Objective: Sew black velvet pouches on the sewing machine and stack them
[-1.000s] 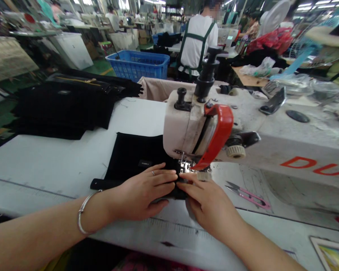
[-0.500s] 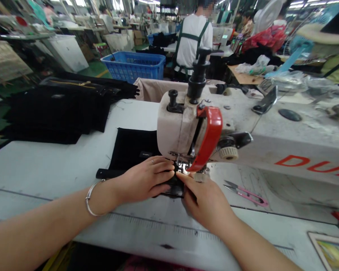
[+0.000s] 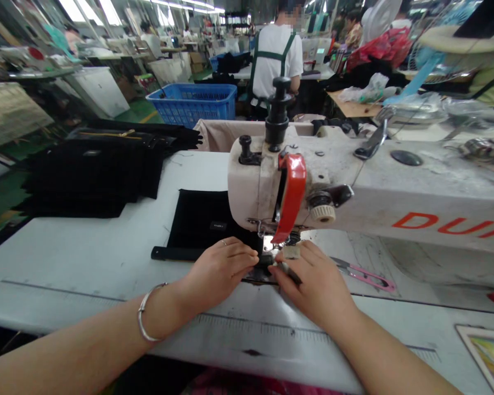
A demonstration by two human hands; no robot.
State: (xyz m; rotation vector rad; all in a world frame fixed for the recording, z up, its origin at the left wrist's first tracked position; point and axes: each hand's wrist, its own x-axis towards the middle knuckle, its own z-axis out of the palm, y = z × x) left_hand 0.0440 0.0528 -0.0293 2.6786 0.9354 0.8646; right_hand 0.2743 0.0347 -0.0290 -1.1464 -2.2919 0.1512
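- While your left hand [image 3: 220,271] rests open on the black panel [image 3: 195,222], most of it lies beyond and leftward.
- Its near strip [image 3: 175,253] runs crosswise.
- Your right hand [image 3: 321,282], farther, curls; grip unclear.

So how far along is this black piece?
Done, it seems: label on the black piece. In hand: its near edge, left hand on it, right hand by the needle area of the sewing machine. Remaining: probably some of that edge; stitches can't be made out.
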